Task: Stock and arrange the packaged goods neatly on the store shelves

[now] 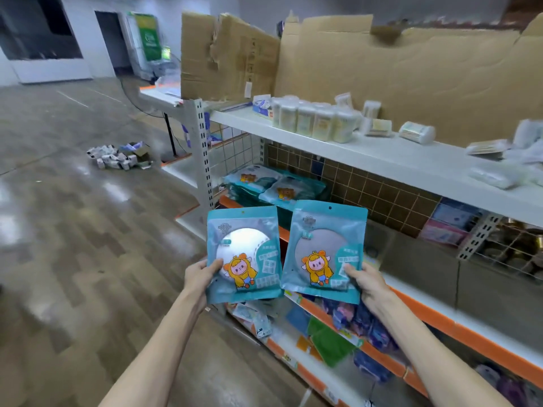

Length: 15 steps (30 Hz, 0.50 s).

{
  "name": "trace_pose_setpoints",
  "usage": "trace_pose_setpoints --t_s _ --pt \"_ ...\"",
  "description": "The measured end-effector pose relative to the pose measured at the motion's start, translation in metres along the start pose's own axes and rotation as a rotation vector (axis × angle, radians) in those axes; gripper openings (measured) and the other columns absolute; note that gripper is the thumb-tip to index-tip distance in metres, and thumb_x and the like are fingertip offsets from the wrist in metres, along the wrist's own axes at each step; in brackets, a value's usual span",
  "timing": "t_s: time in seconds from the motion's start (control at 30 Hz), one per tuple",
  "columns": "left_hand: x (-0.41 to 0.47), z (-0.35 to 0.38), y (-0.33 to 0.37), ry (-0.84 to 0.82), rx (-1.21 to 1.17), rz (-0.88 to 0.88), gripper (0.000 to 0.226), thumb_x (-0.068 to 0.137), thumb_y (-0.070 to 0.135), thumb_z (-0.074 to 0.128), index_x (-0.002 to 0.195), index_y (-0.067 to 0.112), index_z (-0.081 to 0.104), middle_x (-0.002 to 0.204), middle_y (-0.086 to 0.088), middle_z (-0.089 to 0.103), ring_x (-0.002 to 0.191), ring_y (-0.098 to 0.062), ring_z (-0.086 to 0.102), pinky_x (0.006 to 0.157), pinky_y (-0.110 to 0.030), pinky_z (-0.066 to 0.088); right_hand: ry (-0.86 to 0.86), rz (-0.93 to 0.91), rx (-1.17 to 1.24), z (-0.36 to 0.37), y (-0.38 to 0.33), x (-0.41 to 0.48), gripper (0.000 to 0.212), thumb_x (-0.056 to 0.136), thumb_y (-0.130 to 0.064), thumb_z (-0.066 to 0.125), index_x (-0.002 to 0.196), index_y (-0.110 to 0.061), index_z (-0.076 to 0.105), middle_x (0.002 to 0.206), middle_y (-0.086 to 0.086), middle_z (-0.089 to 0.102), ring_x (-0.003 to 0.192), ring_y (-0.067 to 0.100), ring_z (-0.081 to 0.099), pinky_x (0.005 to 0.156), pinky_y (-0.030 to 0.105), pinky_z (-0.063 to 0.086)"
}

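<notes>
My left hand (199, 277) grips the left pack (244, 254), my right hand (367, 282) the right pack (324, 251); matching stacks (276, 185) lie on the shelf (458, 327), these two unplaced.

Two teal pouches, left pouch (244, 254) and right pouch (324, 251), held upright, just beside each other. Each front shows a round silver window and a yellow-clad cartoon figure (print illegible). Similar teal packs (264, 183) lie stacked flat on the middle shelf (426, 298).

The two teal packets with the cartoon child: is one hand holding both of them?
No, the left hand grips the left packet and the right hand grips the right packet, one each.
</notes>
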<state>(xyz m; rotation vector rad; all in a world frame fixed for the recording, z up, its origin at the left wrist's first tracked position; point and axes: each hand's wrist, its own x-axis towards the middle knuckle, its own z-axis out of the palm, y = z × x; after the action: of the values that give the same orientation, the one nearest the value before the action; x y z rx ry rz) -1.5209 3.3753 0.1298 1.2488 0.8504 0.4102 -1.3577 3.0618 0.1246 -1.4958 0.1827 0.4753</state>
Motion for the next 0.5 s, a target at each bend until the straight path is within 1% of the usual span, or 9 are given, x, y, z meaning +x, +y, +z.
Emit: trace_pose_setpoints --t_s 0.1,0.17,0.23,0.33,0.43,0.47,0.5 --pt "0.039 0.002 0.016 -0.005 0.007 0.013 0.008 0.088 0.010 0.069 0.089 0.002 0.070 0.073 -0.006 0.074 0.060 -0.018 0.069 0.049 -0.023 0.054 -0.005 -0.001 0.045 0.025 -0.011 0.036 0.017 0.092 -0.003 0.062 0.109 -0.004 0.062 0.105 0.017 0.070 0.085 0.028 0.069 0.069 0.037 0.056" --pt "0.067 0.006 0.029 0.005 0.021 0.015 0.010 0.087 0.012 0.070 0.089 0.002 0.071 0.084 -0.012 0.074 0.069 -0.023 0.069 0.056 -0.027 0.056 0.006 0.006 0.059 0.040 -0.023 0.061 0.018 0.092 -0.004 0.062 0.110 -0.004 0.062 0.107 0.017 0.070 0.089 0.031 0.069 0.074 0.041 0.057" --pt "0.097 0.011 0.044 0.013 0.046 0.008 0.014 0.087 0.014 0.071 0.091 0.000 0.070 0.088 -0.014 0.073 0.072 -0.025 0.069 0.061 -0.030 0.056 0.018 0.023 0.066 0.053 -0.036 0.085 0.015 0.092 -0.005 0.062 0.108 -0.005 0.062 0.107 0.018 0.070 0.089 0.032 0.070 0.077 0.045 0.057" --pt "0.140 0.025 0.064 0.000 0.084 0.006 0.018 0.087 0.016 0.072 0.093 -0.001 0.070 0.082 -0.010 0.074 0.072 -0.025 0.070 0.061 -0.031 0.057 0.021 0.023 0.057 0.068 -0.056 0.117 0.012 0.093 -0.005 0.061 0.105 -0.006 0.062 0.103 0.016 0.071 0.089 0.031 0.070 0.077 0.046 0.057" --pt "0.174 0.041 0.076 -0.010 0.083 0.029 0.013 0.087 0.015 0.070 0.091 0.002 0.070 0.069 -0.002 0.074 0.062 -0.019 0.070 0.051 -0.026 0.056 0.039 0.007 0.045 0.078 -0.069 0.146 0.010 0.093 -0.005 0.061 0.103 -0.006 0.063 0.103 0.017 0.070 0.089 0.031 0.070 0.077 0.044 0.057" --pt "0.183 0.046 0.079 -0.020 0.081 0.034 0.012 0.088 0.015 0.070 0.090 0.003 0.070 0.068 -0.002 0.074 0.061 -0.018 0.070 0.051 -0.026 0.057 0.049 0.011 0.043 0.081 -0.072 0.154 0.013 0.092 -0.004 0.062 0.105 -0.004 0.062 0.103 0.018 0.070 0.085 0.030 0.070 0.073 0.042 0.058" --pt "0.191 0.051 0.082 -0.036 0.080 0.029 0.011 0.088 0.015 0.070 0.091 0.004 0.070 0.071 -0.004 0.075 0.064 -0.021 0.071 0.055 -0.030 0.059 0.057 0.019 0.041 0.084 -0.075 0.160 0.016 0.092 -0.004 0.062 0.108 -0.002 0.061 0.102 0.018 0.070 0.079 0.026 0.071 0.066 0.037 0.059"
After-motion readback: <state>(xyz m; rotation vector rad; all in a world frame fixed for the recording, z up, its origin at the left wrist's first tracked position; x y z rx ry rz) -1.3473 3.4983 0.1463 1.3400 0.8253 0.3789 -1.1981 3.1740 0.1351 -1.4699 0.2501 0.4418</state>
